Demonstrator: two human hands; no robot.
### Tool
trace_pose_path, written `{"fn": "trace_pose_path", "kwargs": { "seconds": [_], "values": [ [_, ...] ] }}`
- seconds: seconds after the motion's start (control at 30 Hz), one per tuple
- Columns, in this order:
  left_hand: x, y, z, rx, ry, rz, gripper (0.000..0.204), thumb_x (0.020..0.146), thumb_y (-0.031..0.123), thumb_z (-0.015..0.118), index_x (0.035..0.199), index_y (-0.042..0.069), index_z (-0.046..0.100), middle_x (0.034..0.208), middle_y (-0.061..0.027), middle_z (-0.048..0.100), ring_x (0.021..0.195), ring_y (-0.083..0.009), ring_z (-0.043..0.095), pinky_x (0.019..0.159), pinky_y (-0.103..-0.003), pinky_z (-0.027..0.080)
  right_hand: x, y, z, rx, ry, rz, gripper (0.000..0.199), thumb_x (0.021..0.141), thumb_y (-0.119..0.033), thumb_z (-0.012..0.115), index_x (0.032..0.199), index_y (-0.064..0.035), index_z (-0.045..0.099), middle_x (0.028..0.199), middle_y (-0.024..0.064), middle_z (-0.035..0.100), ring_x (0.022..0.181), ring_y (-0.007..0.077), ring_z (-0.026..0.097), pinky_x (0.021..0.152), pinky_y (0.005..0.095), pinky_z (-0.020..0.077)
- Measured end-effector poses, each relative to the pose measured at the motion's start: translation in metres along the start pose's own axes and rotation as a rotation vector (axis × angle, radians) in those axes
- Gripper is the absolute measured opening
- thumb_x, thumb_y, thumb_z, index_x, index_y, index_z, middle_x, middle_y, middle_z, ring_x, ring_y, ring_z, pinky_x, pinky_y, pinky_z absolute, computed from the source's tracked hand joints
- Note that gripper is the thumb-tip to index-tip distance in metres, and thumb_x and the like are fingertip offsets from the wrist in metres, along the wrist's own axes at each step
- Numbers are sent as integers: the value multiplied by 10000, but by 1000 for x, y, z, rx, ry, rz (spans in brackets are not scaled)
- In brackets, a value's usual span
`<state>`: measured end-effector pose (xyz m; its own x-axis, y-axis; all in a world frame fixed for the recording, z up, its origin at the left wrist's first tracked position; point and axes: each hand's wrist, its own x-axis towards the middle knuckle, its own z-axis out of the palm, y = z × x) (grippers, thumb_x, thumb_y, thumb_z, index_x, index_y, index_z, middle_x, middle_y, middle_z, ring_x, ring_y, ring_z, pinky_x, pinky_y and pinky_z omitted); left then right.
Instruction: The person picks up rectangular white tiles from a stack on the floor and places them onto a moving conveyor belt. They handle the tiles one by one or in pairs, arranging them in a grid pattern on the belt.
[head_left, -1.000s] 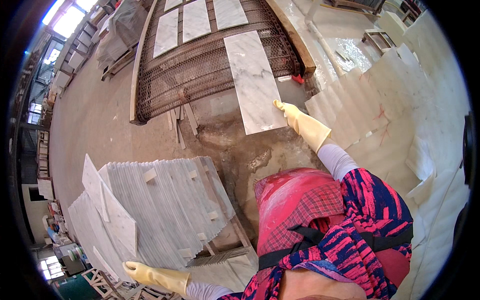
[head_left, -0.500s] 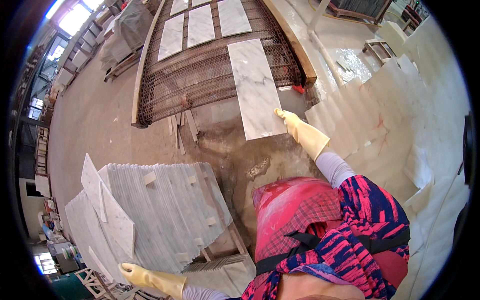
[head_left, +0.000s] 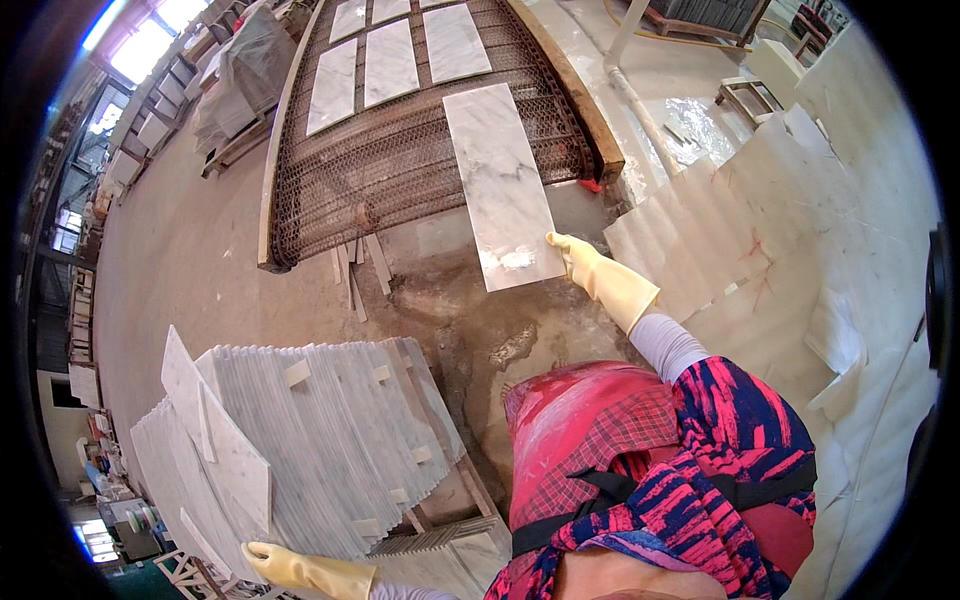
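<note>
My right hand (head_left: 605, 278), in a pale yellow rubber glove, is closed on the near right edge of a long white marble tile (head_left: 500, 180) with grey veins. The tile's far part lies over a mesh conveyor (head_left: 385, 190), while its near end juts out past the conveyor toward me. At lower left, my left hand (head_left: 308, 572), gloved alike, has its fingers pressed together beside the near side of a dense row of marble tiles standing on edge (head_left: 330, 430). Whether it grips one there is hidden. A loose tile (head_left: 222, 430) leans across that row.
Several marble tiles (head_left: 392, 62) lie farther up the conveyor, between wooden side rails (head_left: 575, 95). Narrow stone strips (head_left: 352, 275) lie on the wet floor (head_left: 440, 290). Pale wavy sheets (head_left: 700, 225) stand at right. Plastic-wrapped goods (head_left: 245, 70) rest on a pallet at far left.
The whole view has shifted slightly, so the conveyor sits a little lower in the picture. A bright glare now shows on the near end of the held tile. Both hands keep nearly the same places.
</note>
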<state>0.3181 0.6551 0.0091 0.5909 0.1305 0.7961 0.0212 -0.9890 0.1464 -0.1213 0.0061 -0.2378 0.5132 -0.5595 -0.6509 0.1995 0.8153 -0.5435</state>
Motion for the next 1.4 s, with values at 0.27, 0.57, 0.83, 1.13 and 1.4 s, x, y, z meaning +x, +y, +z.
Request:
{"fn": "trace_pose_path", "kwargs": {
  "seconds": [0.27, 0.57, 0.83, 1.13, 1.4],
  "values": [
    [1, 6, -1, -9, 15, 26, 250, 1009, 287, 589, 1067, 109, 755, 966, -110, 746, 833, -317, 704, 713, -418, 570, 11, 5, -15, 77, -58, 29, 499, 1049, -368, 549, 1414, -30, 517, 1419, 157, 608, 1287, 309, 597, 1105, 539, 435],
    [-2, 15, -2, -22, 21, 54, 242, 1007, 281, 593, 1051, 110, 758, 940, -110, 747, 806, -320, 704, 690, -422, 571, 3, 14, -10, 4, 25, -36, 470, 1037, -352, 598, 1405, -70, 523, 1418, 112, 599, 1277, 313, 592, 1019, 605, 508],
    [-5, 17, -6, -25, 35, 62, 235, 1006, 277, 597, 1037, 111, 760, 918, -110, 748, 781, -322, 704, 669, -427, 573, 4, 16, -4, -122, 66, -59, 388, 1051, -337, 587, 1355, -97, 563, 1320, 49, 643, 1177, 237, 640, 860, 502, 617],
    [-12, 22, -18, -44, 76, 69, 228, 1004, 272, 601, 1022, 113, 763, 893, -110, 750, 754, -325, 704, 646, -431, 574, -8, 12, 12, -211, 56, -85, 399, 1053, -362, 577, 1347, -92, 568, 1299, 47, 676, 1140, 216, 667, 802, 412, 621],
    [-28, 49, -43, -122, 199, 154, 222, 1002, 269, 607, 1007, 113, 765, 871, -111, 750, 733, -327, 704, 628, -436, 576, -15, -11, 1, -262, 14, -53, 393, 1049, -365, 581, 1329, -88, 577, 1267, 76, 699, 1024, 258, 728, 708, 358, 599]
  ]
}}
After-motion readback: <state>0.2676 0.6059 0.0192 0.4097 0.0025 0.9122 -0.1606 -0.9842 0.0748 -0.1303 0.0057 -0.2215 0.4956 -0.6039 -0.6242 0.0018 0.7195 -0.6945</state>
